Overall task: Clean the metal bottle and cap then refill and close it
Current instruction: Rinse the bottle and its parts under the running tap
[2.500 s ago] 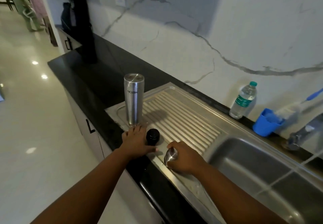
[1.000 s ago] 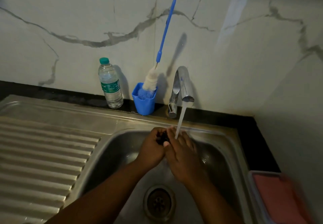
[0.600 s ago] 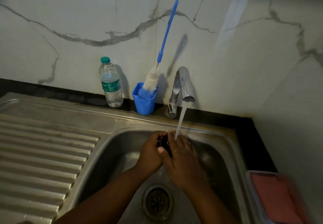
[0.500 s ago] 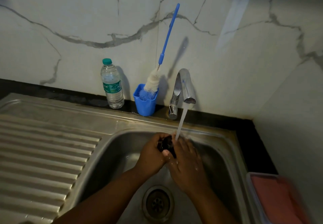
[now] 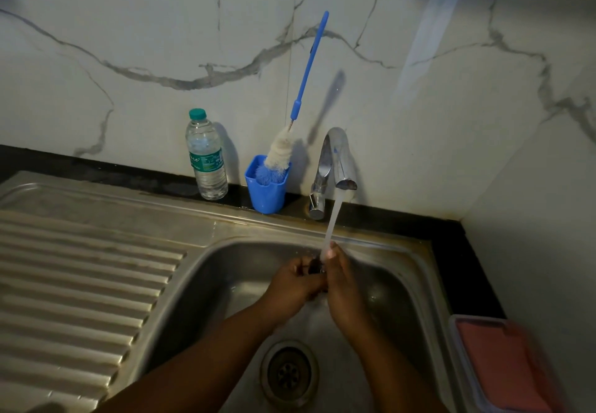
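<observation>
Wall: white marble-look slab (image 5: 161,41) with grey veins, ahead of me and turning a corner on my right.
Counter: narrow black stone ledge (image 5: 403,219) along the wall's foot.
Sink: stainless steel basin (image 5: 225,270) below me, ribbed steel drainboard (image 5: 80,283) to its left.
Light: dim, with a pale streak high on the wall.

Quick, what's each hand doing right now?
Left hand: fingers curled round the small black cap, holding it under the running water.
Right hand: fingers straight, rubbing against the cap.
</observation>
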`<state>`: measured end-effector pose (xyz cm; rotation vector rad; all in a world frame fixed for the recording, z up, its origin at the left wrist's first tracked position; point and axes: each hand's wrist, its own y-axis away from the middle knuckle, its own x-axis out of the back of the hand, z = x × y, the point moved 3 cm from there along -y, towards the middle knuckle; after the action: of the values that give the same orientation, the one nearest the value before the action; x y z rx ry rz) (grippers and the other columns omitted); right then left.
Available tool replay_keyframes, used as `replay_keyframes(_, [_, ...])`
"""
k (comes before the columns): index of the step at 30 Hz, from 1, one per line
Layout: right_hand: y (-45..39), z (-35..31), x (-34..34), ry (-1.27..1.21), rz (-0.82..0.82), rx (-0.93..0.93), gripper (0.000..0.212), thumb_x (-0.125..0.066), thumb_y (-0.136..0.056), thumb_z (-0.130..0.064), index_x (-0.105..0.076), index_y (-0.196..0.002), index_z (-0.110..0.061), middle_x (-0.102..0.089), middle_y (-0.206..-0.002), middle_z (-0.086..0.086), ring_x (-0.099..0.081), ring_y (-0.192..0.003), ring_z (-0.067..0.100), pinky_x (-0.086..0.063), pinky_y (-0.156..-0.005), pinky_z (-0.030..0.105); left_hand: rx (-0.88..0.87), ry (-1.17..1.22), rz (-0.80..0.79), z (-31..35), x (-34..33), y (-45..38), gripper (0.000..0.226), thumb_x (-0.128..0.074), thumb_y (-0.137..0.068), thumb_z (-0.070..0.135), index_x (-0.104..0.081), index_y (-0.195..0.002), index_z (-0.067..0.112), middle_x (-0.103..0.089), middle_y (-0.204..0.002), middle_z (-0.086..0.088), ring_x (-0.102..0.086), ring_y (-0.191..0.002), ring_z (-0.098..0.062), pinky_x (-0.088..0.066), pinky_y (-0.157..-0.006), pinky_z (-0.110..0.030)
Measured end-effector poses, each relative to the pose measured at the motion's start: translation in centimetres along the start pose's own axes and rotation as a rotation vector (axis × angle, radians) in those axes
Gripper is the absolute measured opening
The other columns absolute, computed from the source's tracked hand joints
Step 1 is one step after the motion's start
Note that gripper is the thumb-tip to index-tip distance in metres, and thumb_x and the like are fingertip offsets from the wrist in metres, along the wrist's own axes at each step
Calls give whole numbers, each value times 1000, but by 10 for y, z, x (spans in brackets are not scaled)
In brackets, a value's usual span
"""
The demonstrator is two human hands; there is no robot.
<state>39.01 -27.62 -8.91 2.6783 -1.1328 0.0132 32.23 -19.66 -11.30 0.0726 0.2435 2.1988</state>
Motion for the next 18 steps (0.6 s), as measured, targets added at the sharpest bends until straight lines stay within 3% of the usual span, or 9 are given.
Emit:
replay_keyframes(2, [-11,-5,7,-199,68,-161,45,-35,-98,-44,-60,-118,-12,-63,-115,10,-62,-95,17,-50,-72,22,159,235,-55,-1,-12,7,13,-65,-89,12,-69,-100,6,-71,-85,-10,-67,-77,-19,-53,-74,-33])
replay_keyframes(5, [-13,-12,7,-245,-5,-251,48,-31,-99,-44,-63,-105,-10,-65,-106,16,-63,-94,26,-50,-74,30,281,549,-72,2,-16,8,29,-61,-91,16,-64,-116,3,-74,-91,-12,-71,-80,-21,-59,-71,-28])
replay_keyframes(7, [-4,-7,1,-53,-38,-136,46,-33,-97,-50,-59,-115,-17,-63,-115,12,-61,-98,19,-50,-82,31,314,746,-34,5,-7,2,41,-62,-87,20,-59,-122,0,-72,-97,-17,-69,-84,-25,-60,-74,-32])
replay_keyframes(9, [7,3,-9,284,-111,49,72,-30,-84,-74,-36,-141,-31,-51,-137,3,-52,-120,13,-43,-102,39,339,841,-29,9,1,-4,47,-62,-84,25,-58,-124,0,-69,-103,-21,-66,-88,-28,-57,-78,-32])
replay_keyframes(11, [7,12,-9,598,-144,225,83,-22,-79,-80,-19,-148,-34,-31,-152,-5,-34,-136,11,-30,-114,41,372,867,-42,9,4,-5,41,-56,-88,28,-59,-118,0,-69,-94,-20,-64,-81,-27,-58,-66,-30])
replay_keyframes(13, [4,10,-4,846,-122,294,70,-26,-91,-65,-11,-150,-32,-8,-153,-15,-16,-141,8,-12,-117,32,422,883,-49,6,1,-3,40,-48,-89,32,-60,-109,0,-67,-83,-17,-64,-72,-25,-57,-59,-31])
replay_keyframes(14, [3,7,-2,854,-110,310,62,-33,-95,-55,-12,-149,-34,-12,-151,-17,-19,-139,7,-12,-113,26,451,894,-80,5,-2,-1,43,-44,-87,35,-61,-107,1,-66,-81,-16,-64,-70,-25,-56,-62,-31])
replay_keyframes(16, [1,5,-2,666,-109,306,54,-45,-96,-40,-18,-144,-41,-32,-147,-11,-36,-126,2,-29,-105,18,511,855,-142,2,-5,2,50,-40,-85,43,-64,-105,4,-67,-82,-15,-65,-77,-27,-55,-78,-34])
replay_keyframes(18, [0,6,-3,491,-120,274,52,-49,-97,-27,-28,-142,-40,-41,-136,-14,-44,-107,-13,-38,-86,3,555,741,-176,-1,-3,2,63,-44,-84,56,-66,-114,6,-68,-89,-16,-61,-95,-31,-44,-101,-44])
